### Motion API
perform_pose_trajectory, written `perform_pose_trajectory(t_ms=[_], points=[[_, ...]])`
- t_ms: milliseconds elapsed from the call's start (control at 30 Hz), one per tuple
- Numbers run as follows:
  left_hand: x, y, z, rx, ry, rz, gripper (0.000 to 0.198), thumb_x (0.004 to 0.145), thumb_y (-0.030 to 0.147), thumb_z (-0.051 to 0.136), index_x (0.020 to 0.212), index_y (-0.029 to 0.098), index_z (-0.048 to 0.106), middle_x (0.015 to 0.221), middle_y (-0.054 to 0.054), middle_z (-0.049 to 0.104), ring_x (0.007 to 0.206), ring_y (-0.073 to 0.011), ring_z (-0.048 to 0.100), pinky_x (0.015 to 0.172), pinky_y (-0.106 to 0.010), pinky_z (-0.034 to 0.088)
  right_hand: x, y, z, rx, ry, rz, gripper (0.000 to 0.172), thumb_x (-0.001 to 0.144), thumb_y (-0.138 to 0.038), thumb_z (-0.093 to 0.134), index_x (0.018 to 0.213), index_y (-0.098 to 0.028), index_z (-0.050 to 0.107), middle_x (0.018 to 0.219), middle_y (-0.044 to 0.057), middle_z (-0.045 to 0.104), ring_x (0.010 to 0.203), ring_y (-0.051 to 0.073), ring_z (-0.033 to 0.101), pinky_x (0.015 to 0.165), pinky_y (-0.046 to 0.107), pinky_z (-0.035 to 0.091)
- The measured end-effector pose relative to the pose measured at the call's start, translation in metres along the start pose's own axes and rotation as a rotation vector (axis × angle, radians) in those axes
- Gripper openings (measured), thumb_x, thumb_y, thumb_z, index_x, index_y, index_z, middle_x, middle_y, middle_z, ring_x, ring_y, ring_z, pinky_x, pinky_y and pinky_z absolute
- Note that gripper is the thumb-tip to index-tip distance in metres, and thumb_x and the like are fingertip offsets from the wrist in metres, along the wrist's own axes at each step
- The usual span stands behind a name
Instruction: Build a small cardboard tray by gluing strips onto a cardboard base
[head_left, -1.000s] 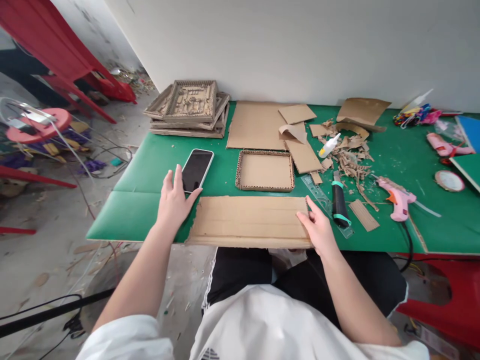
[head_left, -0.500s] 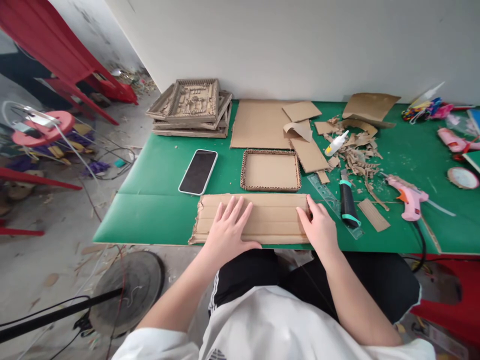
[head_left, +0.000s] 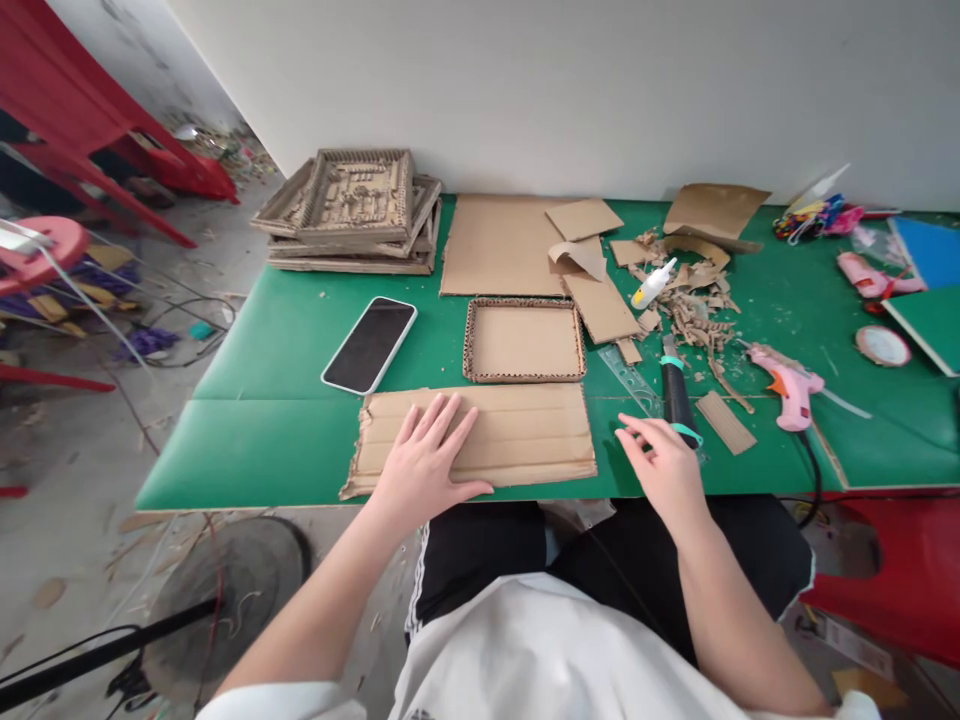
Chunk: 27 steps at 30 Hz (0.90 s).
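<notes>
My left hand (head_left: 421, 462) lies flat with spread fingers on a creased strip of cardboard (head_left: 532, 430) at the table's front edge. The strip's left end is torn and ragged. To the right of the strip, my right hand (head_left: 666, 468) hovers off the cardboard, its fingers loosely bent and the thumb apart, with nothing visible in them. Just beyond it are a utility knife (head_left: 676, 392) with a black and teal handle and a clear plastic ruler (head_left: 628, 378), partly covered. A shallow cardboard tray (head_left: 525, 342) with corrugated walls sits behind the strip.
A phone (head_left: 370, 345) lies left of the tray. Stacked cardboard frames (head_left: 358, 200) stand at the back left. Cardboard sheets (head_left: 487, 240), scraps (head_left: 697, 310) and a glue bottle (head_left: 654, 283) lie behind. A pink glue gun (head_left: 791, 390) with a cord is at right.
My right hand has let go of the strip's right end and moved right, toward the utility knife. My left hand stays flat on the strip. The view has shifted slightly right.
</notes>
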<state>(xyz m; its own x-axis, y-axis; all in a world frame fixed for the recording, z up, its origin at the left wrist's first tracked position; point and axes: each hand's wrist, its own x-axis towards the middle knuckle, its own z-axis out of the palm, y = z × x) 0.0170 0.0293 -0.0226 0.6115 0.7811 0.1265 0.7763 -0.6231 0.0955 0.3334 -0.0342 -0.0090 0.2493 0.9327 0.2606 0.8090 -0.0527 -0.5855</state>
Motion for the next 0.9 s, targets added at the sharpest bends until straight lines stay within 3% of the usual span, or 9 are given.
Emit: perform_pose_trajectory(t_ms=[200, 367, 600, 733, 833, 900], points=[[-0.001, -0.007, 0.001, 0.000, -0.006, 0.041, 0.095, 0.073, 0.075, 0.051, 0.144, 0.015, 0.036, 0.150, -0.016, 0.034, 0.139, -0.0364, 0.030, 0.113, -0.055, 0.025, 0.004, 0.021, -0.017, -0.210, 0.272, -0.037, 0.029, 0.089, -0.036, 0.052, 0.100, -0.018, 0.071, 0.090, 0.009, 0.068, 0.063, 0.015, 0.056, 0.068, 0.031, 0.048], [-0.001, -0.008, 0.001, 0.027, -0.020, 0.072, 0.098, 0.072, 0.077, 0.050, 0.145, 0.013, 0.034, 0.151, -0.017, 0.031, 0.140, -0.0365, 0.028, 0.113, -0.055, 0.024, 0.038, 0.052, -0.019, -0.393, 0.174, -0.018, 0.046, 0.086, -0.049, 0.050, 0.109, -0.014, 0.067, 0.093, 0.015, 0.067, 0.087, 0.027, 0.059, 0.078, 0.039, 0.047], [-0.001, -0.006, -0.001, 0.029, -0.019, 0.080, 0.099, 0.072, 0.076, 0.052, 0.145, 0.012, 0.033, 0.151, -0.017, 0.030, 0.141, -0.0367, 0.026, 0.114, -0.055, 0.021, 0.067, 0.050, -0.018, -0.478, -0.035, 0.166, 0.052, 0.081, -0.034, 0.050, 0.129, -0.015, 0.055, 0.094, 0.016, 0.067, 0.079, 0.029, 0.061, 0.068, 0.039, 0.046], [0.000, -0.007, -0.002, 0.008, -0.030, 0.068, 0.097, 0.071, 0.075, 0.054, 0.144, 0.013, 0.035, 0.151, -0.017, 0.031, 0.140, -0.0369, 0.028, 0.114, -0.055, 0.022, 0.060, 0.039, -0.033, -0.197, 0.001, 0.358, 0.049, 0.076, -0.028, 0.048, 0.125, -0.026, 0.059, 0.086, 0.006, 0.067, 0.067, 0.022, 0.060, 0.064, 0.037, 0.047], [0.000, -0.008, -0.002, 0.013, -0.036, 0.066, 0.096, 0.072, 0.074, 0.054, 0.144, 0.014, 0.035, 0.151, -0.016, 0.030, 0.140, -0.0363, 0.027, 0.114, -0.054, 0.022, 0.046, 0.032, -0.040, 0.374, 0.076, 0.506, 0.033, 0.073, -0.030, 0.051, 0.101, -0.025, 0.068, 0.090, 0.004, 0.069, 0.063, 0.020, 0.062, 0.054, 0.033, 0.049], [0.000, -0.008, -0.003, 0.013, -0.036, 0.069, 0.096, 0.072, 0.074, 0.054, 0.144, 0.014, 0.035, 0.152, -0.016, 0.030, 0.140, -0.0359, 0.027, 0.114, -0.054, 0.022, 0.036, 0.026, -0.041, 0.721, 0.087, 0.508, 0.023, 0.070, -0.030, 0.056, 0.087, -0.022, 0.068, 0.094, 0.006, 0.071, 0.068, 0.020, 0.066, 0.055, 0.034, 0.053]])
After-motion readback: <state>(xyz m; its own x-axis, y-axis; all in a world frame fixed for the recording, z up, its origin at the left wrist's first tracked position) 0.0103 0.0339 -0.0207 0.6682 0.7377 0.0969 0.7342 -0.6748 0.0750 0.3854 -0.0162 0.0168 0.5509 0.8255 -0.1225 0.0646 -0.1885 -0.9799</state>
